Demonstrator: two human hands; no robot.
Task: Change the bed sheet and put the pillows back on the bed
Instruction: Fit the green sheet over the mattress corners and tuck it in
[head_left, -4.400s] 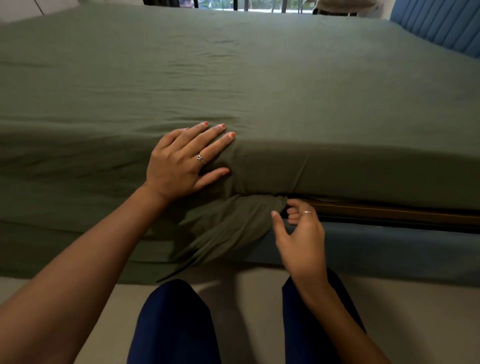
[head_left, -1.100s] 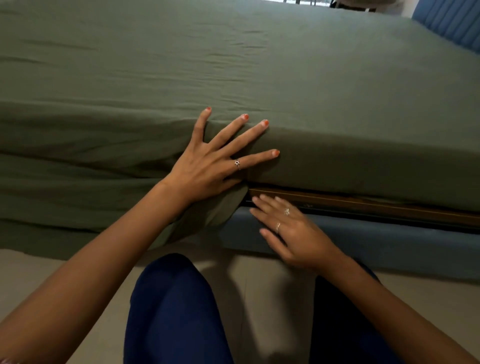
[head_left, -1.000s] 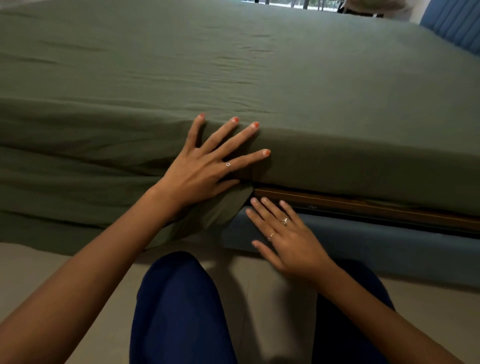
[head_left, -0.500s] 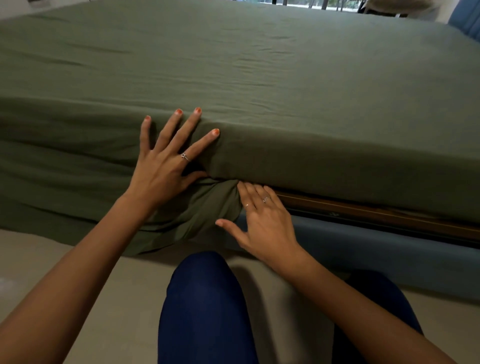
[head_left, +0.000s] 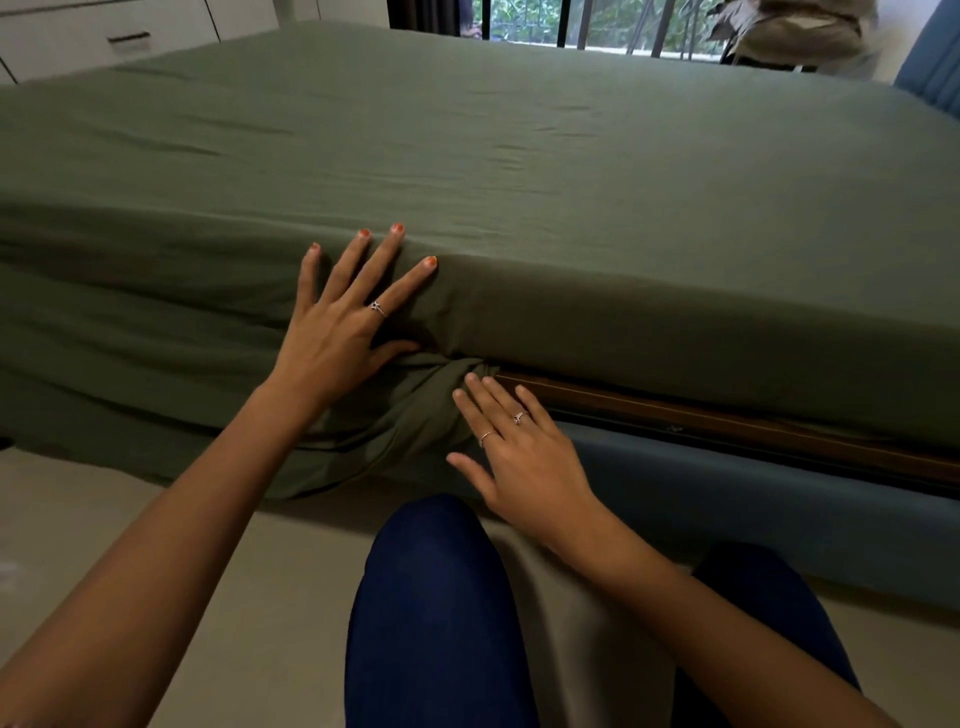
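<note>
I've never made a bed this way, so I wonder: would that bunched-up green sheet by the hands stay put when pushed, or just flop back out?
The olive green cotton bed sheet looks soft and floppy: it gathers in loose folds under the right hand. It probably sags again unless wedged under the mattress, since its untucked stretch below the left hand hangs toward the floor.

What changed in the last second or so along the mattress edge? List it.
Both hands shifted left along the mattress side. The left hand still presses flat on the green sheet. The right hand moved off the bare blue bed frame and now touches the bunched hanging fabric with straight fingers. The tucked stretch to the right stayed as it was; nothing was gripped.
</note>
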